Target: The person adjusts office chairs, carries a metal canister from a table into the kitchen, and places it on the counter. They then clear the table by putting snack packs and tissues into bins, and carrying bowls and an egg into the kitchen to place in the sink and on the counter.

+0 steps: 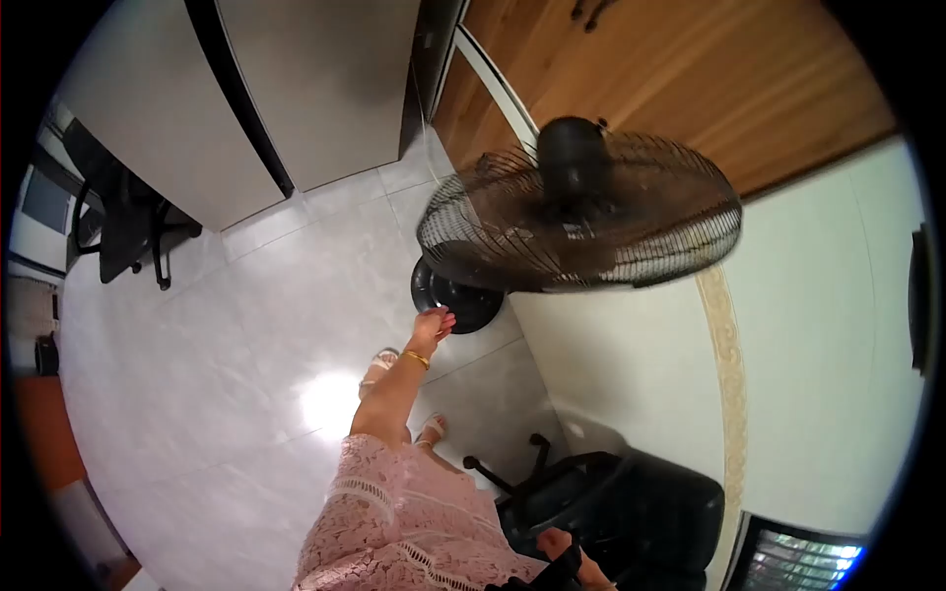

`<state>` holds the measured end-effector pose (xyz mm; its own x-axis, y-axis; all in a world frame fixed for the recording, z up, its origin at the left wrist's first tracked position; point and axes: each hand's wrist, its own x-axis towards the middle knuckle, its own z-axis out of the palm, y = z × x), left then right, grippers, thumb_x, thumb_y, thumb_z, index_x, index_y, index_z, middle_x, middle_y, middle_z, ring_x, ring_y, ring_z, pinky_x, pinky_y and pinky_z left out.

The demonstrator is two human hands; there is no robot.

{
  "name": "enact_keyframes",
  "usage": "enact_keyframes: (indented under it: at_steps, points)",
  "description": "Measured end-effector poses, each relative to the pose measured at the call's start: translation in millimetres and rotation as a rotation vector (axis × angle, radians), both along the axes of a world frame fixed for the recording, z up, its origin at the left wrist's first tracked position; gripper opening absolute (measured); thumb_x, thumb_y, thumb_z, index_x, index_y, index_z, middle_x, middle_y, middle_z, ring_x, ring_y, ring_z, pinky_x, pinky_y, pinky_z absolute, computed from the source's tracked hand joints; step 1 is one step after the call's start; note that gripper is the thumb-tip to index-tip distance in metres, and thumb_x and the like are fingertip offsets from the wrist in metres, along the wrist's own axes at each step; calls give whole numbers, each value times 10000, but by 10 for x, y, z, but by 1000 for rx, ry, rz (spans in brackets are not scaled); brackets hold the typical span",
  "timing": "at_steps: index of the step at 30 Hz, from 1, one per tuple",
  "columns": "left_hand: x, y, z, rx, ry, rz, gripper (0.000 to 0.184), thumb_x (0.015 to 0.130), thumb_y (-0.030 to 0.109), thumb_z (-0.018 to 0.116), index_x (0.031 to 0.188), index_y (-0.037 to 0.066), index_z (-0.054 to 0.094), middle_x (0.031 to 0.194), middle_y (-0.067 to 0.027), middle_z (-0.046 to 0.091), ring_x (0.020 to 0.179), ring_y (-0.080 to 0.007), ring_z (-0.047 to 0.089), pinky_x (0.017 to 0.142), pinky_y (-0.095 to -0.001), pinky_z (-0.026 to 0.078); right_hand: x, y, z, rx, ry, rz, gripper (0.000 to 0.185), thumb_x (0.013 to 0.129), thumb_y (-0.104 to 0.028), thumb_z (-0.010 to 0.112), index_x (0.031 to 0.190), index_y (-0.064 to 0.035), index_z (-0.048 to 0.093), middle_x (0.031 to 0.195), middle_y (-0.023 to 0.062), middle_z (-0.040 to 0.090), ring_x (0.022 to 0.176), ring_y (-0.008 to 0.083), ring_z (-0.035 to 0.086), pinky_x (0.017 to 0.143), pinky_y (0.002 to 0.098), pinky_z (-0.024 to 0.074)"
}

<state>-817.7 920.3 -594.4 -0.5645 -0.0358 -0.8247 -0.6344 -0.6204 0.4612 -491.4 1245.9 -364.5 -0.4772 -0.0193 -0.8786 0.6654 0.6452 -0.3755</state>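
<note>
My left hand (pixel 434 323), a gold bangle at its wrist, reaches forward at mid-view. Its fingers are loosely bent and apart from the palm, and I see nothing held in them. Beyond it on the floor is the round black base (pixel 475 307) of a standing fan; whether I touch it I cannot tell. The fan's wide wire-caged head (pixel 631 222) looms above and to the right, its blades blurred. Low in the view, my right hand (pixel 558 544) is closed beside a dark strip of material, partly hidden, in front of a black chair (pixel 660 507).
Wooden cabinet doors (pixel 680 79) stand behind the fan, grey panels (pixel 315 89) at the upper left. Another black office chair (pixel 123 212) is at the far left. A pale wall (pixel 631 364) runs along the right, with a screen (pixel 798 557) at lower right. Grey tiles (pixel 217 345) cover the floor.
</note>
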Motion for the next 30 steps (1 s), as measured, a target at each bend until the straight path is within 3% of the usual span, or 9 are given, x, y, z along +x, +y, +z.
enact_keyframes:
  at_steps: [3,4,5,6,7,8,11,18,30]
  points:
    - [-292,-9,-427,106,19,52,165,808,224,511,911,99,542,807,-37,606,706,-124,579,599,-281,457,-64,0,-82,16,106,171,247,791,-207,507,878,17,560,770,104,616,725,232,592,642,293,466]
    - [-403,45,-681,181,67,107,207,792,240,529,941,98,542,809,-50,608,709,-153,581,622,-307,462,-120,25,-221,265,-86,430,249,757,-196,562,921,-9,551,869,84,607,812,215,574,695,306,450]
    - [-561,65,-908,217,84,136,229,783,248,538,956,97,542,810,-57,608,711,-167,582,634,-321,465,-41,89,-368,270,-91,433,249,757,-196,562,921,-9,551,869,84,607,812,215,574,695,306,450]
    - [-719,83,-1137,254,101,166,253,775,256,547,971,96,542,811,-63,609,713,-181,583,646,-334,467,116,161,-488,28,-127,-106,274,759,-197,563,970,-26,529,937,84,580,871,203,547,741,312,431]
    - [-813,193,-1327,-307,283,-167,308,749,254,571,1005,86,534,809,-80,607,718,-227,579,672,-351,464,185,182,-506,-201,-162,-653,307,761,-198,565,1019,-43,507,1005,83,553,931,192,520,787,318,412]
    - [-823,226,-1281,-855,460,-517,369,722,251,596,1039,75,527,807,-97,604,722,-273,575,699,-369,462,63,105,-475,-14,-28,-154,130,744,-165,548,799,-47,545,730,90,568,691,206,548,620,311,417]
    - [-1058,-184,-495,-664,424,-643,507,672,219,641,1124,64,470,938,-142,566,857,-331,531,751,-377,446,-168,-211,-341,27,-98,-194,159,735,-189,549,823,-57,554,749,116,576,730,246,561,633,322,418]
    - [-1724,-128,-558,-899,785,-890,918,547,176,748,1288,129,209,1246,-121,341,1075,-307,407,835,-388,414,-910,-1171,143,287,-58,-211,192,717,-236,570,816,-71,570,742,113,584,724,282,563,613,332,421]
    - [-2072,202,-717,-799,997,-901,600,626,88,671,1160,104,398,1136,-92,476,1027,-254,467,811,-343,385,-1006,-1440,240,296,-158,-372,174,768,-199,535,860,-53,560,783,88,586,774,210,542,655,304,408]
